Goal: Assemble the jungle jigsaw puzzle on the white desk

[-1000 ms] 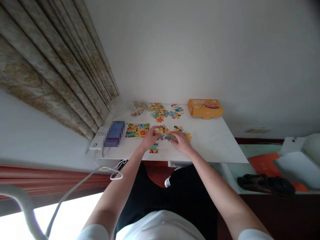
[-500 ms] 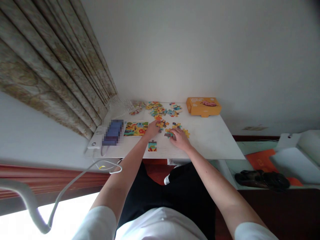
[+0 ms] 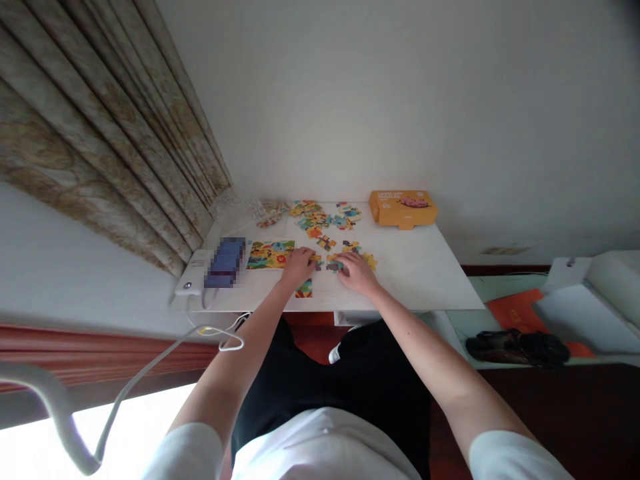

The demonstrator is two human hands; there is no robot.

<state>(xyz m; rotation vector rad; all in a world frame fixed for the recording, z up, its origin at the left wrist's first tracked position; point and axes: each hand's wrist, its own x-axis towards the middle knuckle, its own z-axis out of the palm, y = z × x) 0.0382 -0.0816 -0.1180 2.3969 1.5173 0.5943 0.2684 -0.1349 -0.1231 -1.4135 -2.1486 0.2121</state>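
My left hand (image 3: 299,266) is on the white table with its fingers closed on a small jigsaw puzzle piece (image 3: 317,261), partly hidden by the fingertips. Facing it across a narrow gap, my right hand (image 3: 356,272) grips a grey-and-yellow puzzle piece (image 3: 333,264) at its edge. More yellow pieces (image 3: 370,261) lie beside and beyond the right fingers. Under the left wrist a teal-and-red piece (image 3: 305,289) shows in part. A picture card (image 3: 267,255) with animals lies left of the left hand, and an orange-brown piece (image 3: 326,243) lies beyond it.
Several loose pieces (image 3: 313,217) are heaped at the back of the table (image 3: 415,280). A yellow puzzle box (image 3: 403,209) stands at the back right. On the left are a blurred blue device (image 3: 225,263), a white power unit (image 3: 188,285) and a cable (image 3: 150,365). Clear plastic wrapping (image 3: 243,207) lies behind.
My left hand has drawn back toward me from the orange-brown pieces, which now show uncovered. The right hand stays near its place, its fingers now around the grey-and-yellow piece. The view has shifted slightly.
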